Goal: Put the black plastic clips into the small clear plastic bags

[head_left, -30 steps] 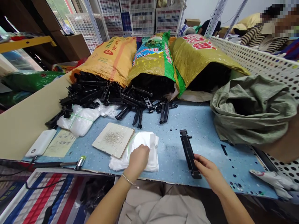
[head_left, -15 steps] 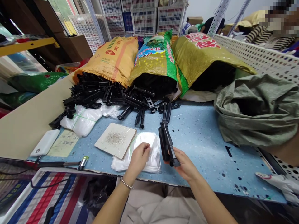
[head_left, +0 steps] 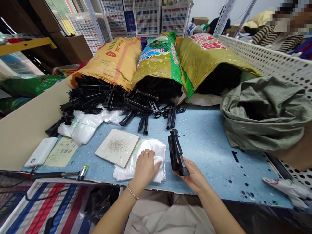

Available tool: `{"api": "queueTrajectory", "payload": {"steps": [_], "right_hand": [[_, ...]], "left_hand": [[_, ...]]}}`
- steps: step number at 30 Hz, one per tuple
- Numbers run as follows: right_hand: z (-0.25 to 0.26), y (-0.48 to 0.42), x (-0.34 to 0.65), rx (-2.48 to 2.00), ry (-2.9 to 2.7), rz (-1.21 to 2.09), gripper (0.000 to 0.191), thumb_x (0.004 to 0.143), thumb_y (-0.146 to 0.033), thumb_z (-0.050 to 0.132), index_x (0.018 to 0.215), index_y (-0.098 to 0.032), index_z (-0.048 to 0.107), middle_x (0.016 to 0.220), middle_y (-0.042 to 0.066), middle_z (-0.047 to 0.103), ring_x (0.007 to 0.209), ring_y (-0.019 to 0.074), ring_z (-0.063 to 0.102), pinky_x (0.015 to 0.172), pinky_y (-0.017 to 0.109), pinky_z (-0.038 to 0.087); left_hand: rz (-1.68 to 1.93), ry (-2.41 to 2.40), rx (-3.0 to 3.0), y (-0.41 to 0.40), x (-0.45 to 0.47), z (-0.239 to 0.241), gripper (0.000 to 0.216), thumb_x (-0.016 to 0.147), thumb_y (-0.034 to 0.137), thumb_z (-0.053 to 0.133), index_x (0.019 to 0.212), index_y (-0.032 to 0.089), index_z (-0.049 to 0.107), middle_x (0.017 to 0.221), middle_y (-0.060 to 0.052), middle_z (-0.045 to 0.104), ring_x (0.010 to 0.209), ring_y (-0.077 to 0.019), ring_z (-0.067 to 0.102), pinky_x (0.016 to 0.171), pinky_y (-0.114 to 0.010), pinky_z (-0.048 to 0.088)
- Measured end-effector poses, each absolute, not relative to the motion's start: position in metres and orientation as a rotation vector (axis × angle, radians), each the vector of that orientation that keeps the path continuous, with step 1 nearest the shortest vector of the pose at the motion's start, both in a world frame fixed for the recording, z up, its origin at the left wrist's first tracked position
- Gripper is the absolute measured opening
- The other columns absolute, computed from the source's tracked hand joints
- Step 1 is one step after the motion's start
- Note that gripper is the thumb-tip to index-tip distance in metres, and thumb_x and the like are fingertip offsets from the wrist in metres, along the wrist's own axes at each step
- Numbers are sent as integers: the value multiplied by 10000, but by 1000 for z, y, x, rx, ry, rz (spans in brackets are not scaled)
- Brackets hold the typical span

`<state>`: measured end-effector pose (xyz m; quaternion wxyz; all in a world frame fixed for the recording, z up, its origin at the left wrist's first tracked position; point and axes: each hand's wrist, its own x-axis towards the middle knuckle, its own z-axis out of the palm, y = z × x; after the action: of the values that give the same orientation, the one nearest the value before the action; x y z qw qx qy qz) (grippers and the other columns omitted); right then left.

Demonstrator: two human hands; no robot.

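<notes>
My right hand (head_left: 193,175) grips the near end of a long black plastic part (head_left: 175,150), which is lifted a little off the blue table (head_left: 209,136) and points away from me. My left hand (head_left: 145,166) rests on a stack of clear plastic bags (head_left: 156,149) at the table's near edge, fingers curled and pinching the top bag. Just left of the stack lies a beige tile (head_left: 118,147) with tiny metal bits on it.
A heap of the same black parts (head_left: 102,97) spills from an orange sack (head_left: 117,60) and a green-yellow sack (head_left: 161,61). A yellow sack (head_left: 209,55), an olive cloth bag (head_left: 265,110), a white power bank (head_left: 41,151), a screwdriver (head_left: 60,174) and a glove (head_left: 285,190) are nearby. A person sits far right behind a perforated wall (head_left: 268,61).
My right hand picked the black part up from the right of the table and brought it left, beside the bags. My left hand stayed on the bag stack and closed its fingers on the top bag.
</notes>
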<state>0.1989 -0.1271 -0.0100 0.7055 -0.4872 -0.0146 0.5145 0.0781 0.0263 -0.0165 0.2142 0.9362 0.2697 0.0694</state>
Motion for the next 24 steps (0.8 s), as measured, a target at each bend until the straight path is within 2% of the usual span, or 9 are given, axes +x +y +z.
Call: {"api": "queueTrajectory", "payload": {"steps": [3, 6, 9, 12, 15, 18, 22, 24], "right_hand": [[-11, -127, 198, -1081, -23, 1150, 252, 650, -386, 802, 746, -181, 690, 704, -4, 620, 634, 125, 538, 647, 260, 501], [-11, -128, 197, -1075, -24, 1147, 244, 669, -380, 795, 747, -177, 685, 717, 2, 611, 643, 122, 534, 651, 256, 506], [-10, -130, 197, -1079, -19, 1144, 264, 672, -393, 791, 759, -169, 680, 733, 17, 618, 659, 139, 547, 647, 269, 510], [-11, -131, 196, -1076, 3, 1151, 272, 665, -397, 794, 768, -173, 680, 733, 18, 626, 659, 148, 555, 644, 275, 510], [-12, -130, 195, -1056, 5, 1170, 256, 678, -397, 786, 769, -182, 682, 737, 8, 628, 662, 142, 555, 652, 272, 505], [-12, -126, 194, -1026, -17, 1178, 245, 687, -390, 782, 752, -176, 683, 717, -1, 620, 655, 128, 547, 647, 259, 493], [-12, -121, 191, -997, -31, 1178, 237, 680, -364, 792, 762, -166, 690, 716, -2, 623, 644, 115, 541, 657, 255, 491], [-12, -120, 191, -997, -30, 1178, 242, 673, -361, 796, 768, -164, 691, 731, 3, 631, 652, 119, 547, 672, 261, 494]], "left_hand": [[193, 790, 2442, 23, 76, -17, 103, 861, 203, 511, 853, 143, 595, 920, -122, 602, 961, -285, 538, 862, -439, 410], [164, 736, 2313, 34, 74, -18, 186, 866, 167, 459, 752, 164, 605, 819, -72, 631, 842, -215, 580, 797, -344, 433], [167, 712, 2174, 49, 71, -17, 159, 811, 251, 556, 679, 171, 595, 707, -10, 620, 684, -149, 577, 656, -249, 432], [198, 725, 2064, 57, 68, -17, 244, 793, 361, 572, 656, 159, 580, 621, 12, 564, 599, -128, 539, 568, -228, 410], [212, 674, 2002, 57, 63, -14, 210, 818, 308, 503, 843, 155, 645, 782, -19, 607, 715, -138, 580, 652, -245, 458], [265, 702, 2027, 44, 59, -10, 306, 791, 238, 508, 1078, 173, 592, 990, -53, 583, 819, -147, 579, 746, -279, 475], [263, 859, 2376, 8, 57, -10, 254, 778, 378, 612, 916, 171, 560, 909, -59, 565, 839, -215, 560, 749, -349, 464], [194, 841, 2539, -4, 57, -12, 174, 818, 341, 575, 854, 171, 567, 886, -77, 577, 876, -250, 563, 763, -370, 453]]}}
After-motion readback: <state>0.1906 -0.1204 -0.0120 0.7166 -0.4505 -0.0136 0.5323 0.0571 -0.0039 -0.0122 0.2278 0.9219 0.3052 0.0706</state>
